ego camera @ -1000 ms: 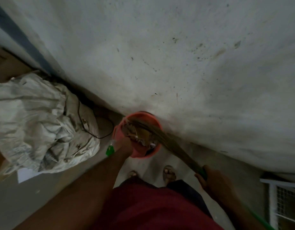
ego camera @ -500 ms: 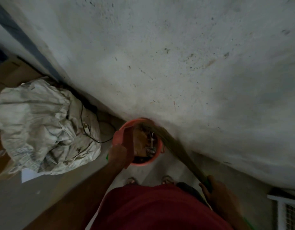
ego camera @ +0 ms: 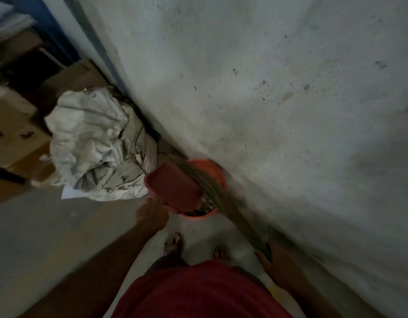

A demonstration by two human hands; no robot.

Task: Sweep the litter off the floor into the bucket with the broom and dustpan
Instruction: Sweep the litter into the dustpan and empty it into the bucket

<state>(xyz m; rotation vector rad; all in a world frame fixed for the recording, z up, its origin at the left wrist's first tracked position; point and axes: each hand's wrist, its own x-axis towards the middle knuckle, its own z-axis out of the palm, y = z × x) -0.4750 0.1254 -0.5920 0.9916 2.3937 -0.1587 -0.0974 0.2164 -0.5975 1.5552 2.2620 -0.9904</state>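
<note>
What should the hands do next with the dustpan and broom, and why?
Probably lift the dustpan away. The left hand holds it tipped over the bucket, litter lies inside, and the right hand has the broom bristles brushing across it.

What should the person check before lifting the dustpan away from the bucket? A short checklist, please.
1. Dustpan over the bucket mouth: ok, it is tipped above the opening.
2. Left hand grip on the dustpan: ok, though the handle itself is hidden.
3. Right hand grip on the broom: ok, held at the green handle.
4. Broom bristles reaching across the bucket: ok.
5. Dustpan fully emptied: cannot tell, only its underside shows.
6. Litter inside the bucket: ok, scraps show beneath the dustpan's edge.
</note>
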